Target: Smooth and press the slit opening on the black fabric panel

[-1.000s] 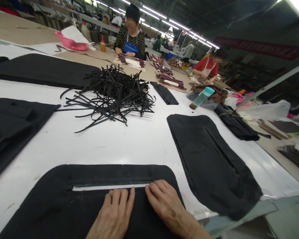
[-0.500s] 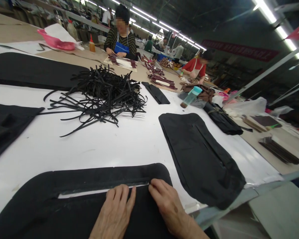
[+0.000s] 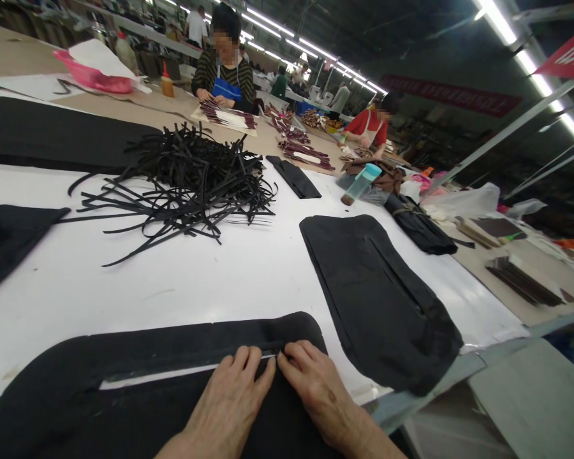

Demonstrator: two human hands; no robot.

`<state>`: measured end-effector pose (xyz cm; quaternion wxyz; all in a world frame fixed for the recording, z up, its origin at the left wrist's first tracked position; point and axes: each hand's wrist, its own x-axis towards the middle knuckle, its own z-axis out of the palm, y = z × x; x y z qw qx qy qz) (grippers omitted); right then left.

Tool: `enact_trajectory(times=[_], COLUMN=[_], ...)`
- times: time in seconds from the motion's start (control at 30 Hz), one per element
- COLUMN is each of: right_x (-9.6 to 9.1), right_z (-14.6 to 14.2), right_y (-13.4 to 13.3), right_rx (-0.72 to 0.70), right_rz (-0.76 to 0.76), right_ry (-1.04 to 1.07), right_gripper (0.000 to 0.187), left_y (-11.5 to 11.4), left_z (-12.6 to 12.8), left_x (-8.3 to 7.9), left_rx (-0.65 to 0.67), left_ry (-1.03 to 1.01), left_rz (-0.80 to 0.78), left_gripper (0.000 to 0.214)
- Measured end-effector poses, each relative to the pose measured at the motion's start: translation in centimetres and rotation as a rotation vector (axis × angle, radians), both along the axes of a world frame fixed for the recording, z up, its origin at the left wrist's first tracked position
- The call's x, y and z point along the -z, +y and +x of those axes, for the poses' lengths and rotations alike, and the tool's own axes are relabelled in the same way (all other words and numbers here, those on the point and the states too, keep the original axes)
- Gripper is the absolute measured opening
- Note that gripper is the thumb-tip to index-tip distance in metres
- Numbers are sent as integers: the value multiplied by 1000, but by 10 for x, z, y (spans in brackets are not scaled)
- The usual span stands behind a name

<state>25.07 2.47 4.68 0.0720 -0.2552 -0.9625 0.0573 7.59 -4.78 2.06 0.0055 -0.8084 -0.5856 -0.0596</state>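
Observation:
A black fabric panel [image 3: 172,347] with a long narrow slot [image 3: 157,376] lies flat on the white table [image 3: 249,274] right in front of me. My left hand [image 3: 229,405] rests flat on the panel, fingers stretched toward the slot's right end. Beside it, my right hand [image 3: 318,389] also lies flat, its fingertips pressing on the fabric at the end of the slot. Neither hand holds anything.
A heap of black strips [image 3: 191,182] lies mid-table. A second slotted black panel [image 3: 377,293] sits to the right, more black fabric [image 3: 9,239] at left. A teal-capped bottle [image 3: 361,183] lies beyond. Other people work at the far tables. The table edge [image 3: 459,370] runs close on my right.
My view has swung to the right and dipped. Both hands have slid slightly toward the slot's right end, and their fingertips now nearly touch.

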Motion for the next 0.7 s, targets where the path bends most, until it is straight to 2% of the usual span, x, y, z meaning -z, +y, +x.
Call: enact_trajectory(times=[0.23, 0.53, 0.7], right_x=[2, 2, 1], right_z=[4, 4, 8], right_y=[-1, 1, 0], right_rx=[70, 71, 79], right_rz=[-8, -20, 19], right_ry=[132, 76, 91], right_gripper=[22, 21, 30], left_y=[3, 4, -6], left_z=[4, 13, 10], left_x=[1, -1, -5], left_rx=[-50, -111, -99], left_ry=[-18, 15, 30], left_rz=[-20, 36, 97], left_gripper=[49, 48, 45])
